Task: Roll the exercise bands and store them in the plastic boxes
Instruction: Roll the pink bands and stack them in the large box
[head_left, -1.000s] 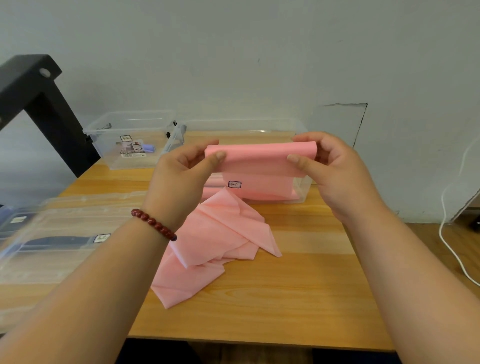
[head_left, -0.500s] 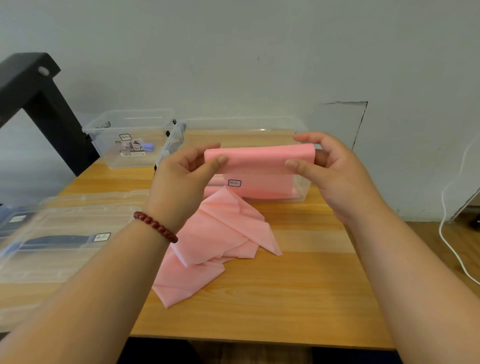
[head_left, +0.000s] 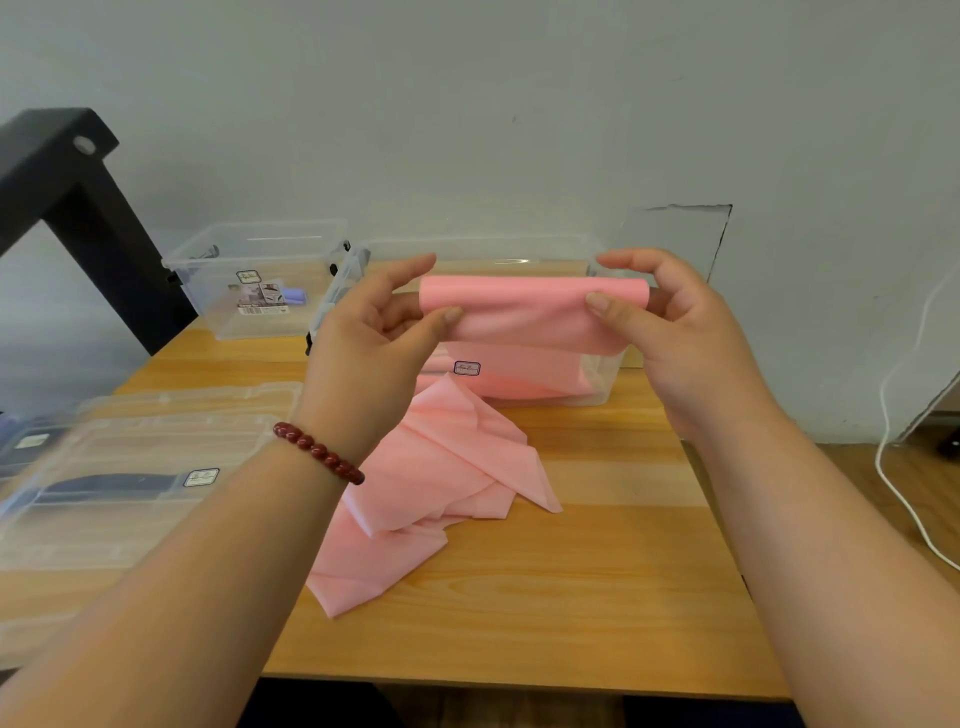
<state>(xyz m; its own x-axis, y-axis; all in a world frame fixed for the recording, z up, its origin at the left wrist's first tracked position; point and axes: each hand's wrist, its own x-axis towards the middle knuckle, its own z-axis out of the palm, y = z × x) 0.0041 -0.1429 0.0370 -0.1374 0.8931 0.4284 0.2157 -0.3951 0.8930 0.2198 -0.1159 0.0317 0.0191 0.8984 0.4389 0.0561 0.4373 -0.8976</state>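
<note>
Pink exercise band (head_left: 530, 312) is partly rolled and raised between our two hands above the table (head_left: 597, 597). Its loose tail drops into a crumpled heap on the wood in front of us. We judge we hold it up so the tail hangs free and feeds the roll without dragging.

Our left hand (head_left: 374, 338) pinches the roll's left end, thumb in front and curled fingers behind, with the forefinger lifted clear above. Our right hand (head_left: 675, 332) pinches the right end in the same way. Gripping both ends lets us turn the roll and keep its edges even.

Just behind the roll stands an open clear plastic box (head_left: 605, 374), close by to receive it. Pink shows through its wall, but we cannot tell whether that is another band or this one's tail. A second box (head_left: 249, 270) sits further left, and clear lids (head_left: 130, 467) lie at our near left.
</note>
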